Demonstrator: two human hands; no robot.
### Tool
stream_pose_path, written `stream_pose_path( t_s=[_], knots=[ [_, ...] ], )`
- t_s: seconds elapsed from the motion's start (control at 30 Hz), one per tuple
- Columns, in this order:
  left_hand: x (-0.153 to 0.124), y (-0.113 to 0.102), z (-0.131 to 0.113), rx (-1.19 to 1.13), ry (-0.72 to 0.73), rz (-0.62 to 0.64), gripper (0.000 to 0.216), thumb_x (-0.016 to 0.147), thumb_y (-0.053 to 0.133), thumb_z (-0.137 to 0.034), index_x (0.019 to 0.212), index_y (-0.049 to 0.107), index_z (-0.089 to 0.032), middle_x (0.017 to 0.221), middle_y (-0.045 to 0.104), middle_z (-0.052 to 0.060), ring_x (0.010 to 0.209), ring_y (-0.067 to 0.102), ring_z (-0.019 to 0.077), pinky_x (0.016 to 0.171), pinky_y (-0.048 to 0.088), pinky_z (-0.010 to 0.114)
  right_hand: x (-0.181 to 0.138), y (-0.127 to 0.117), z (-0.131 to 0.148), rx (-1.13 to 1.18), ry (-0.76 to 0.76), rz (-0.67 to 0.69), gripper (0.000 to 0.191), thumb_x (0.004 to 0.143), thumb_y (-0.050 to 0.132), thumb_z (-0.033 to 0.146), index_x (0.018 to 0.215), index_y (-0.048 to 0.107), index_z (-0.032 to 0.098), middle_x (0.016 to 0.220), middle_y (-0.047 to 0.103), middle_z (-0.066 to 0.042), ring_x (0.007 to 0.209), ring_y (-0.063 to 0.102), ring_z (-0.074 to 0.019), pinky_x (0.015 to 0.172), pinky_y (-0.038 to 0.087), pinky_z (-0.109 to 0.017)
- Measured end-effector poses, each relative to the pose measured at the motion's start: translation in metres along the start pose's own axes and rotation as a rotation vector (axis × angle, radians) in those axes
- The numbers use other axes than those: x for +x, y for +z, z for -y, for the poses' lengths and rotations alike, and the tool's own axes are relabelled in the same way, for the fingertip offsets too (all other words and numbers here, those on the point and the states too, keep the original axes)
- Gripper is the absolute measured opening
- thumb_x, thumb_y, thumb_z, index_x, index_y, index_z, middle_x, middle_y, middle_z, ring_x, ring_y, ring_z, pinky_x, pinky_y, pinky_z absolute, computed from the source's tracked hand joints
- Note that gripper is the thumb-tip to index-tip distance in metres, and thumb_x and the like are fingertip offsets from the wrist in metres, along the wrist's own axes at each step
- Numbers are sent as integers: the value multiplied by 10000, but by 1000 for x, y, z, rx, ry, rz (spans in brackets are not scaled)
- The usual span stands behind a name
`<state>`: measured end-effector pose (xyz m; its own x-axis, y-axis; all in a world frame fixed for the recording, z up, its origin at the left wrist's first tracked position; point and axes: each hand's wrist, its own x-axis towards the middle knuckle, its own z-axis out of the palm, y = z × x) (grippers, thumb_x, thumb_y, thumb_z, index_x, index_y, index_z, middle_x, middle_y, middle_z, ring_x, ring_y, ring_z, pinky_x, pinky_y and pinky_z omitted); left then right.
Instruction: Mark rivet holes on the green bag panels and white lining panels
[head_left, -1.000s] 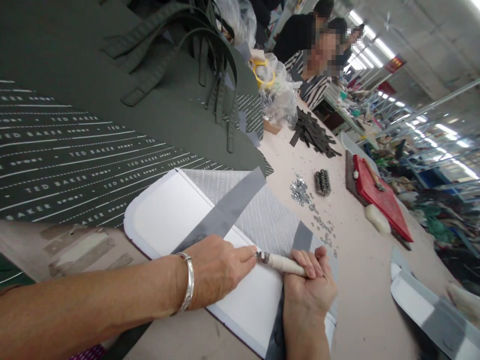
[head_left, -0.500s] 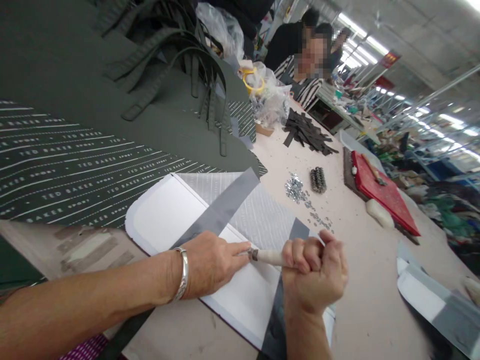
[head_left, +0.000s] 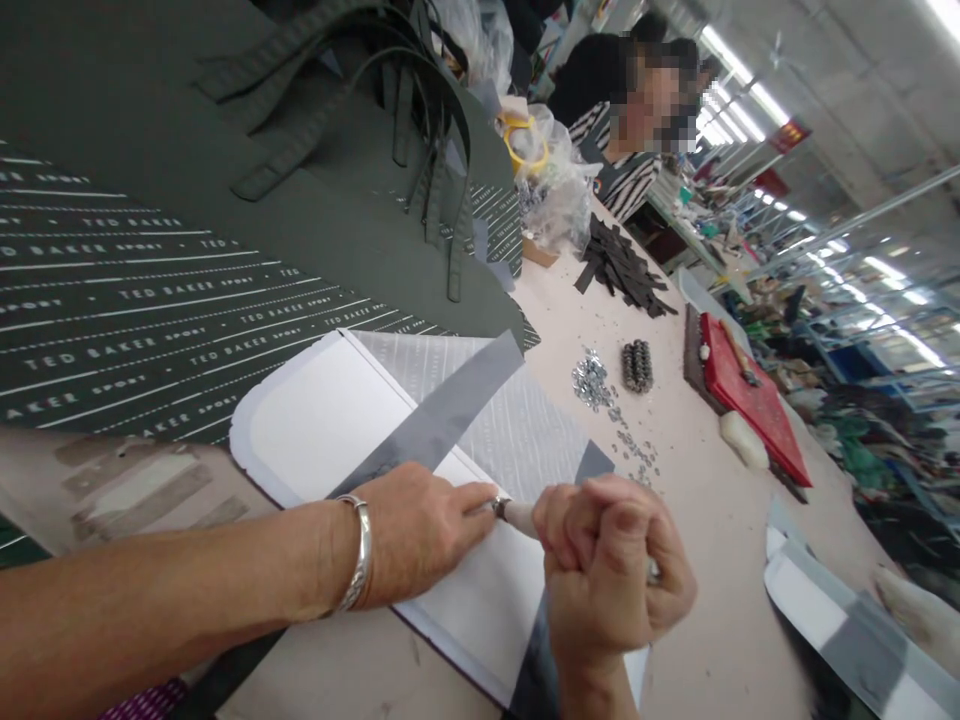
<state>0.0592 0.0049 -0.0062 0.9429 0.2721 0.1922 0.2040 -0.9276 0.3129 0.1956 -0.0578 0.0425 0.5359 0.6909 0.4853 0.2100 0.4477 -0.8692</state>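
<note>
A flat white-backed panel (head_left: 285, 420) with grey tape strips (head_left: 442, 410) and a pale printed lining flap (head_left: 517, 430) lies slantwise before me. My left hand (head_left: 412, 530) rests palm down on it, a bangle on the wrist. Its thumb and index finger come together at the metal tip of a white-handled tool (head_left: 517, 515); whatever small piece they pinch is hidden. My right hand (head_left: 615, 560) is wrapped in a fist around the handle, whose far end shows at the palm's edge. The tool lies low, its tip touching the panel.
Small metal washers (head_left: 592, 380) are scattered beyond the panel beside a block of dark fasteners (head_left: 636, 366). Black strips (head_left: 626, 265) lie farther back. A red board (head_left: 750, 400) is at right. Dark printed panels with straps (head_left: 345, 230) cover the left. A person (head_left: 622, 120) is across the table.
My right fist has turned and moved slightly left and closer to my left hand, covering more of the handle. My left hand stays on the panel. The view has tilted slightly.
</note>
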Motion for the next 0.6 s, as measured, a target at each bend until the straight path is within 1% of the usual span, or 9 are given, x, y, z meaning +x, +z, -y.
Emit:
stream_pose_path(
  t_s=[0.07,0.13,0.2,0.27,0.4,0.5,0.6],
  knots=[
    [1,-3,0,1,-34,47,211,881,497,-161,1066,592,-194,1038,678,35,609,661,194,375,383,323,2,3,1,-123,9,83,185,931,556,258,866,711,181,518,364,73,396,395,-78,400,326,-225],
    [2,-6,-1,3,-59,75,180,866,519,-164,1026,596,-196,922,647,25,523,613,179,351,335,313,10,6,-1,-177,97,180,215,944,542,300,857,703,189,499,362,78,385,391,-79,392,317,-223],
    [3,-7,-1,6,-66,84,148,854,534,-173,983,604,-193,885,629,25,498,592,171,345,308,302,23,13,-4,-207,185,270,254,960,515,345,864,687,184,476,350,89,369,357,-71,381,295,-212],
    [4,-7,0,10,-62,96,150,843,545,-171,975,614,-189,897,641,35,529,609,176,349,301,286,35,23,-7,-273,219,358,281,959,509,384,871,679,179,470,354,91,380,338,-67,391,285,-206],
    [5,-5,-1,11,-88,119,186,835,537,-160,992,631,-197,979,690,44,566,642,194,363,295,281,46,48,-10,-450,177,534,296,951,503,375,844,691,174,499,415,70,458,404,-80,473,343,-219],
    [5,-7,-2,-38,-126,133,183,873,484,-172,961,642,-204,862,710,41,586,660,226,386,310,302,46,59,-10,-568,127,594,291,943,492,320,799,689,162,536,462,57,511,449,-87,542,385,-231],
    [6,-10,-2,-64,-147,172,204,901,449,-187,917,651,-211,788,701,42,614,668,252,417,354,315,43,59,-9,-610,66,627,296,939,478,290,769,679,155,554,473,50,531,454,-90,567,397,-237]
  ],
)
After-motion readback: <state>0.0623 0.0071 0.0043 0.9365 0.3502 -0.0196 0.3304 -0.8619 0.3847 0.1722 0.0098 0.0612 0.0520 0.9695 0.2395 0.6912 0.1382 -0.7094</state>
